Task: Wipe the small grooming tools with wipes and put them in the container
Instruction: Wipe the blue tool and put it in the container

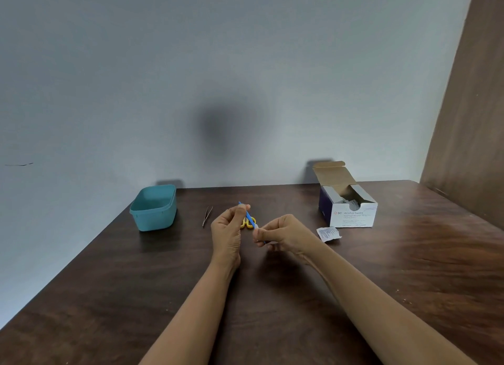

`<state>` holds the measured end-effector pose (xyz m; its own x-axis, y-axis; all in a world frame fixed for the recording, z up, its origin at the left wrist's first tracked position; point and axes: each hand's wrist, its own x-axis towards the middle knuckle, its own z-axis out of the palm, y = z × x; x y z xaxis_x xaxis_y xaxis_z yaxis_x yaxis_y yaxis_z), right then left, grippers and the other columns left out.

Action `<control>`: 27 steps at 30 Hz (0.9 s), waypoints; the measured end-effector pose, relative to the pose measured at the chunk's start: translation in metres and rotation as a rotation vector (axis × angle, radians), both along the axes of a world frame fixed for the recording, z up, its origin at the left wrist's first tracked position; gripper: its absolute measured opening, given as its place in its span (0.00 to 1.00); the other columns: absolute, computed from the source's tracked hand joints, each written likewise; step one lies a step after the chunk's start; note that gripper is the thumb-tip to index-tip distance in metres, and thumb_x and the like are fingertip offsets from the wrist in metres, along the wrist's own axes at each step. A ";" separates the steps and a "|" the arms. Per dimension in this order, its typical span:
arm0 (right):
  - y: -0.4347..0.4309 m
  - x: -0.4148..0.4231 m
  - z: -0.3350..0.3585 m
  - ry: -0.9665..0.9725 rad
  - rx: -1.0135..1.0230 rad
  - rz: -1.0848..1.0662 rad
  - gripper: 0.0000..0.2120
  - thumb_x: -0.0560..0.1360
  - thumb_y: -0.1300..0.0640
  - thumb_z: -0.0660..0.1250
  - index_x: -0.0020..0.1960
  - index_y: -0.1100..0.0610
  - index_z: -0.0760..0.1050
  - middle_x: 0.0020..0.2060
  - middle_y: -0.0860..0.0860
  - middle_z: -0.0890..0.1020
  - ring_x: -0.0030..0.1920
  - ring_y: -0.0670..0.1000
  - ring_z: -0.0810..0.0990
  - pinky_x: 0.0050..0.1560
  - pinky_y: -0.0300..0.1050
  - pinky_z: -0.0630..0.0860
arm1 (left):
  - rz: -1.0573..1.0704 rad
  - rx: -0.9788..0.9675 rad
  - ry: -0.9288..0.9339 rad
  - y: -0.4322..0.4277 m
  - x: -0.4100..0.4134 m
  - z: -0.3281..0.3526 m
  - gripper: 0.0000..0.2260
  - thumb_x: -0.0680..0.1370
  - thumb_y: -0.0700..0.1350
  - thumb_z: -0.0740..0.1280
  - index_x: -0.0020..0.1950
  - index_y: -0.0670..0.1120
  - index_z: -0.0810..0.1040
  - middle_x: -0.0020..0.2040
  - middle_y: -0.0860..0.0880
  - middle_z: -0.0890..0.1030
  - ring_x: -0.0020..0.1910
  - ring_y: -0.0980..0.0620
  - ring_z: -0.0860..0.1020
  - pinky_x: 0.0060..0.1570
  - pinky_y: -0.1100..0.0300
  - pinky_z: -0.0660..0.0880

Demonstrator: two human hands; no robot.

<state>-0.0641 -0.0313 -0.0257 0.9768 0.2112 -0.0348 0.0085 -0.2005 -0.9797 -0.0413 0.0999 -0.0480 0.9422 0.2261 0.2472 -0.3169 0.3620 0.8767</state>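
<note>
My left hand point(227, 229) pinches the upper part of a thin blue grooming tool point(250, 219) held slanted above the table. My right hand point(283, 232) grips a small white wipe point(258, 229) wrapped around the tool's lower part. Yellow-handled scissors point(249, 224) lie on the table behind the tool, mostly hidden by my hands. Metal tweezers point(207, 216) lie to the left of my left hand. The teal container point(154, 208) stands at the back left, and nothing shows inside it.
An open box of alcohol swabs point(347, 206) stands at the back right. A torn swab wrapper point(328, 233) lies in front of it. The dark wooden table point(272, 296) meets a grey wall behind; a brown panel point(469, 119) rises at the right.
</note>
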 end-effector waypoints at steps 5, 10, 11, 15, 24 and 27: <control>0.010 -0.001 0.007 -0.338 -0.578 -0.180 0.11 0.71 0.49 0.72 0.43 0.57 0.84 0.37 0.54 0.84 0.35 0.48 0.77 0.40 0.45 0.76 | 0.084 -0.006 0.012 0.000 0.001 0.000 0.04 0.76 0.37 0.68 0.47 0.37 0.81 0.39 0.48 0.82 0.32 0.64 0.79 0.33 0.75 0.73; 0.031 -0.013 0.008 -0.723 -1.285 -0.410 0.13 0.67 0.45 0.75 0.39 0.55 0.82 0.33 0.50 0.81 0.42 0.50 0.77 0.27 0.38 0.60 | 0.104 -0.022 0.040 0.001 0.000 0.001 0.09 0.76 0.37 0.67 0.53 0.33 0.80 0.42 0.47 0.82 0.35 0.66 0.80 0.33 0.77 0.72; 0.034 -0.018 0.008 -0.762 -1.328 -0.440 0.14 0.59 0.46 0.81 0.32 0.54 0.81 0.26 0.49 0.79 0.37 0.50 0.78 0.24 0.36 0.52 | 0.100 -0.023 0.050 0.002 -0.001 0.002 0.09 0.77 0.38 0.67 0.53 0.33 0.80 0.42 0.48 0.82 0.35 0.66 0.80 0.32 0.76 0.72; 0.036 -0.012 0.005 -0.649 -1.098 -0.364 0.13 0.76 0.48 0.67 0.48 0.58 0.81 0.41 0.55 0.82 0.49 0.53 0.77 0.34 0.41 0.65 | 0.051 -0.043 0.090 0.004 0.000 0.003 0.06 0.78 0.38 0.65 0.49 0.37 0.80 0.35 0.55 0.84 0.33 0.69 0.79 0.29 0.77 0.71; 0.017 -0.015 0.007 0.321 0.423 0.074 0.12 0.78 0.58 0.63 0.37 0.60 0.78 0.30 0.50 0.80 0.35 0.45 0.78 0.27 0.31 0.70 | -0.185 -0.361 0.134 0.007 0.002 0.007 0.15 0.79 0.38 0.62 0.36 0.45 0.84 0.37 0.51 0.85 0.47 0.51 0.79 0.60 0.48 0.71; 0.012 -0.016 0.006 0.461 0.653 0.192 0.13 0.74 0.57 0.64 0.33 0.59 0.79 0.30 0.51 0.78 0.41 0.48 0.76 0.26 0.30 0.71 | -0.273 -0.408 0.156 0.007 0.002 0.007 0.06 0.79 0.40 0.63 0.46 0.42 0.79 0.40 0.50 0.85 0.49 0.50 0.78 0.66 0.44 0.66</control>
